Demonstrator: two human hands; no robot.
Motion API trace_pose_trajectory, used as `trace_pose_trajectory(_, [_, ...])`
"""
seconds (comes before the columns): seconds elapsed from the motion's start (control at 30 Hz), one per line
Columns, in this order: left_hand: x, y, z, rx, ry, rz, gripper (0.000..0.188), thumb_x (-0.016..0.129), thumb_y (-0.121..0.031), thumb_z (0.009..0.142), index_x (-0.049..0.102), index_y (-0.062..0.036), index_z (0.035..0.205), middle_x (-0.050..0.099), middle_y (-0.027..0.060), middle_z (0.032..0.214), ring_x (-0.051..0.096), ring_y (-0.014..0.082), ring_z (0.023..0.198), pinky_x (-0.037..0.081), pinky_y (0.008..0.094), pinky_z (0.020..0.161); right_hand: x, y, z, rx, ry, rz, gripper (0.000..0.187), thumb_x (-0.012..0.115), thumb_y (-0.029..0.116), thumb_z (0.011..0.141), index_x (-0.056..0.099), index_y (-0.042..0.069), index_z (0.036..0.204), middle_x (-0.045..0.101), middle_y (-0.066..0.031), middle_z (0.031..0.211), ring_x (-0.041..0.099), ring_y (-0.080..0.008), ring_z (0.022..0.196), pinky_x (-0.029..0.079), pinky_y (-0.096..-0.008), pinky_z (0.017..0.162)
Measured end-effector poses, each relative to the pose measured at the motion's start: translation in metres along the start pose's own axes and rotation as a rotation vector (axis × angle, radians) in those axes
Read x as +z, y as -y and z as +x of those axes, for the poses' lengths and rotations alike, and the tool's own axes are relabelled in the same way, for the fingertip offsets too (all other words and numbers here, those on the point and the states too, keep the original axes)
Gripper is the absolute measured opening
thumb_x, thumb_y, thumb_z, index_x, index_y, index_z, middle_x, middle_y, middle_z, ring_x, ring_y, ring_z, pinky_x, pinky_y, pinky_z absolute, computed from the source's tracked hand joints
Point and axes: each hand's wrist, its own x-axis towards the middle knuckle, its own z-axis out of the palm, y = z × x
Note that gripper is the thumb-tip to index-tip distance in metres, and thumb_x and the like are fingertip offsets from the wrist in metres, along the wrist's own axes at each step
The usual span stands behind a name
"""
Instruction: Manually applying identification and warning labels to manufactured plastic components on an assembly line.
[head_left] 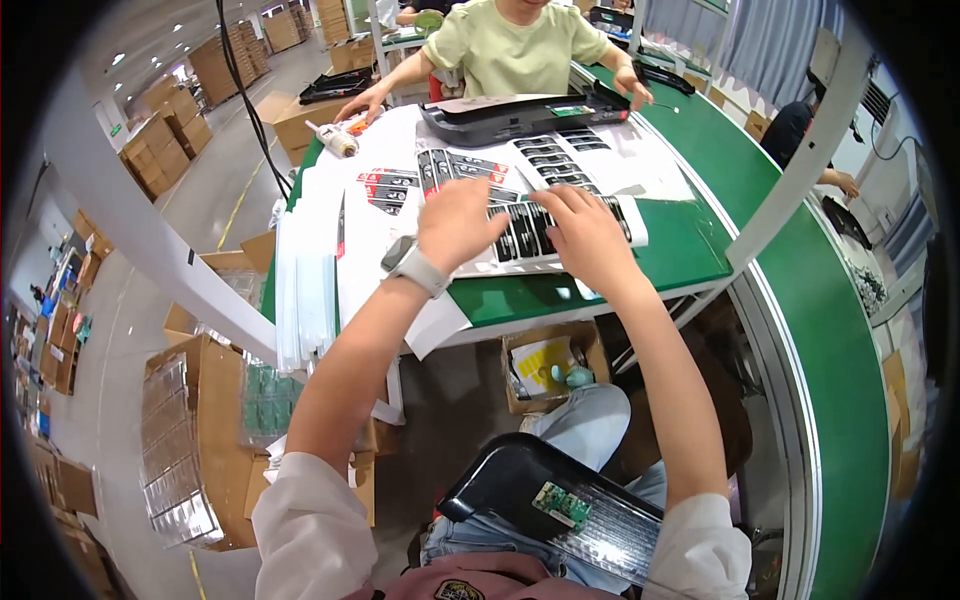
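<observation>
A white label sheet [525, 240] with rows of black labels lies at the near edge of the green table. My left hand [455, 222], a watch on its wrist, is closed at the sheet's left end, its fingers curled and thumb toward the labels. My right hand [592, 240] rests over the sheet's right part, fingers spread and thumb apart. More black label sheets [555, 160] and red-and-black labels [388, 188] lie just beyond. On my lap sits a glossy black plastic housing [510, 480], with a small green circuit board [562, 505] on it.
Across the table [690, 235] a person in light green [515, 50] has both hands near another black housing [520, 120]. A white bottle [335, 140] stands at the far left. Pale strips [305, 270] hang over the left edge. Cardboard boxes [225, 430] stand below; a metal post [790, 150] rises right.
</observation>
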Motion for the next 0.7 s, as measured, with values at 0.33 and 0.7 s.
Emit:
trace_pose_trajectory(0.33, [0.007, 0.004, 0.034, -0.05, 0.065, -0.179, 0.036, 0.079, -0.027, 0.067, 0.07, -0.0013, 0.09, 0.07, 0.0181, 0.087, 0.068, 0.0345, 0.085, 0.054, 0.0432, 0.074, 0.008, 0.011, -0.008, 0.243, -0.405, 0.109, 0.034, 0.065, 0.0, 0.078, 0.062, 0.005, 0.112, 0.062, -0.014, 0.105, 0.06, -0.0335, 0.097, 0.049, -0.0419, 0.086])
trace_pose_trajectory(0.7, [-0.011, -0.081, -0.043, -0.455, 0.172, -1.591, 0.031, 0.068, -0.006, 0.088, 0.06, -0.0025, 0.118, 0.068, 0.0056, 0.112, 0.064, 0.0149, 0.099, 0.051, 0.0331, 0.088, 0.004, 0.053, -0.039, 0.696, -0.48, 1.052, 0.033, 0.059, 0.0, 0.092, 0.056, -0.006, 0.124, 0.064, -0.0077, 0.108, 0.061, -0.0095, 0.087, 0.05, -0.024, 0.072])
